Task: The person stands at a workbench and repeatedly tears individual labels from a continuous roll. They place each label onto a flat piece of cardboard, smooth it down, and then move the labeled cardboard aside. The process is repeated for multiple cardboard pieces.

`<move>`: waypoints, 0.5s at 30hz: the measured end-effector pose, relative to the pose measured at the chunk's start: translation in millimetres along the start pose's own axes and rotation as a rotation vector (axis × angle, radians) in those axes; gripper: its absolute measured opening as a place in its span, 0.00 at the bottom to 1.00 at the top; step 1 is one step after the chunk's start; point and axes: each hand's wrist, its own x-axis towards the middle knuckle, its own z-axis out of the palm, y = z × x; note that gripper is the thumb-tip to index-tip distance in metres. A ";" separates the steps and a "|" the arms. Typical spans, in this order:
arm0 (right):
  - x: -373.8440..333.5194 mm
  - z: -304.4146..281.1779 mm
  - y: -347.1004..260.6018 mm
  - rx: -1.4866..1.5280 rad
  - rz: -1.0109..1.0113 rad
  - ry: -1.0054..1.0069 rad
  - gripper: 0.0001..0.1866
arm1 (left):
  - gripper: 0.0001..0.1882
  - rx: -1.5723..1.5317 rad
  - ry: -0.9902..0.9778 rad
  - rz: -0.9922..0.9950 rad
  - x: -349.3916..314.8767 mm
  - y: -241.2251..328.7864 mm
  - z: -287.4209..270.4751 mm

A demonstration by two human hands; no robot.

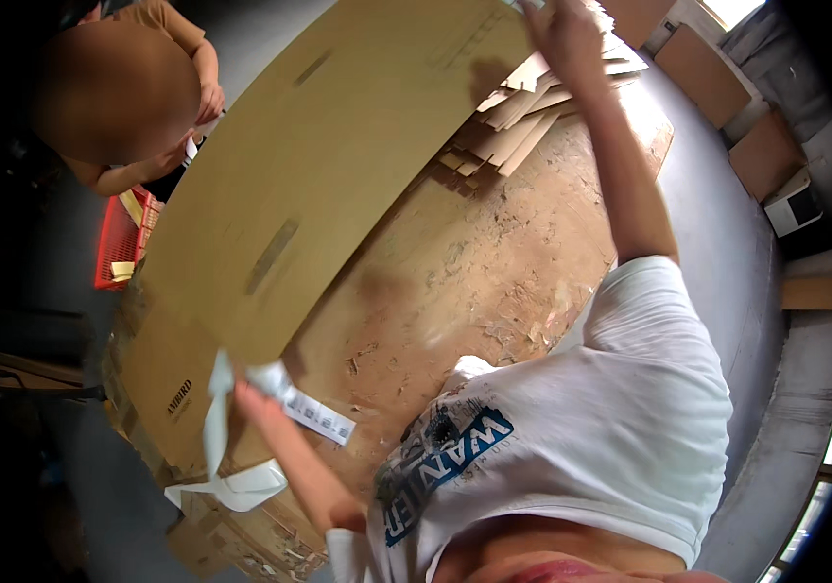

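Note:
A large flat brown cardboard sheet lies slantwise across the worktable. At its near end my left hand, blurred, is closed on a white strip of labels. One printed end of the strip sticks out to the right; the rest hangs down and curls in a white loop at the table's near edge. My right arm reaches far up to the sheet's far right corner. There my right hand is smeared by motion and partly cut off by the picture's top edge, so its fingers are unclear.
Under the sheet's far right side lies a pile of cut cardboard pieces. The worn brown tabletop is scuffed and torn. Across the table a person handles something white beside a red plastic basket. Cardboard boxes lean along the right wall.

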 end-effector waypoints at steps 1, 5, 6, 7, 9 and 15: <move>-27.1 11.3 28.4 0.045 -0.045 -0.161 0.15 | 0.19 0.065 -0.070 0.028 7.8 -17.1 50.4; -108.2 26.3 -5.2 0.034 -0.124 -0.779 0.31 | 0.16 -0.063 -0.200 -0.034 -46.6 -51.7 282.8; -117.1 28.1 2.1 0.017 -0.067 -0.861 0.33 | 0.15 -0.119 -0.267 -0.081 -53.3 -60.5 315.7; -131.0 34.4 13.7 0.008 0.009 -0.806 0.33 | 0.14 -0.133 -0.315 -0.074 -58.5 -67.9 341.7; -144.6 49.6 35.5 0.003 0.089 -0.743 0.32 | 0.14 -0.168 -0.320 -0.086 -74.4 -68.1 371.5; -116.8 103.9 138.6 0.039 0.115 -0.706 0.26 | 0.17 0.214 -0.586 -0.191 -102.0 -46.2 350.0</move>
